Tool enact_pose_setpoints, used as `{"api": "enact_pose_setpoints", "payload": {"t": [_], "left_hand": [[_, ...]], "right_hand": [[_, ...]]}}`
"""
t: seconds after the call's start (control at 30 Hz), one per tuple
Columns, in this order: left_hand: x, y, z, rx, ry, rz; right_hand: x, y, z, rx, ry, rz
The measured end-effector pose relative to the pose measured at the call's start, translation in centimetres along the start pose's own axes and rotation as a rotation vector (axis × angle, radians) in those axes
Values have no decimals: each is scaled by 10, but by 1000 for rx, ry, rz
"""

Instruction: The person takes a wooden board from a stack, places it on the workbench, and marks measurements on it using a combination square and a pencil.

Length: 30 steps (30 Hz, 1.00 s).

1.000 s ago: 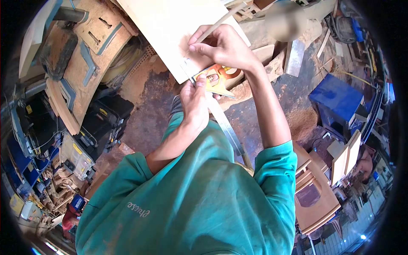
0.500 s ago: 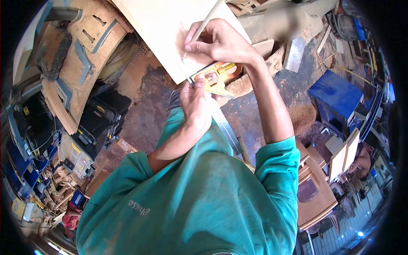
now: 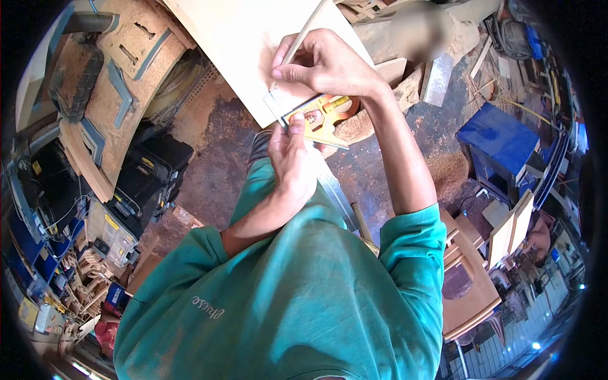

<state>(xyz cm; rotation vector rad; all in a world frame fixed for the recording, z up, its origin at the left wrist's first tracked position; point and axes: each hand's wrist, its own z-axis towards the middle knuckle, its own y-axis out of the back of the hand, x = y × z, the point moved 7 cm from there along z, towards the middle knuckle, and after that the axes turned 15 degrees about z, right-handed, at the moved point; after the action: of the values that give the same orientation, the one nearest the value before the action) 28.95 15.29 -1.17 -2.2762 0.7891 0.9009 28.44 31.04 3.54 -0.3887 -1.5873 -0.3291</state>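
Observation:
My left hand [image 3: 292, 155] is closed on a combination square with a yellow head [image 3: 322, 126], its thumb on top. The head sits at the near edge of a pale wooden board [image 3: 234, 54]. Part of the metal blade lies over the board's corner, and the rest [image 3: 339, 193] runs back toward my body. My right hand [image 3: 323, 63] pinches a thin wooden pencil [image 3: 303, 33] above the board. The pencil's tip points down near the blade's end, and whether it touches the wood is hard to tell.
On the left stand a dusty wooden workpiece [image 3: 136, 82] and a black toolbox [image 3: 149, 164]. A blue box [image 3: 498, 134] sits on the floor at the right, above a wooden chair part [image 3: 472, 294]. A metal plate [image 3: 437, 80] lies beyond my right forearm.
My right hand has moved slightly left, and the pencil has tilted more upright with its tip lower, near the blade. My left hand still holds the square at the board's edge.

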Motion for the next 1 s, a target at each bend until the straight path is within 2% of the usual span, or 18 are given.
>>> {"api": "enact_pose_setpoints", "payload": {"t": [0.43,0.53,0.6,0.77,0.83,0.87,1.0], "left_hand": [[-4,-5,-3,20,-50,-40],[-2,-4,-2,15,-68,-24],[1,-2,0,-5,-67,-14],[3,0,1,-28,-62,-10],[5,2,1,-64,-52,-6],[5,1,1,-53,-46,-9],[6,0,3,-23,-54,-33]], "right_hand": [[3,1,-2,15,6,99],[10,9,-5,-16,-69,104],[27,27,-10,-90,82,248],[39,51,-17,-184,106,178],[39,40,-16,-114,29,133],[37,31,-16,-95,-146,99],[10,7,-6,-18,-105,202]]}}
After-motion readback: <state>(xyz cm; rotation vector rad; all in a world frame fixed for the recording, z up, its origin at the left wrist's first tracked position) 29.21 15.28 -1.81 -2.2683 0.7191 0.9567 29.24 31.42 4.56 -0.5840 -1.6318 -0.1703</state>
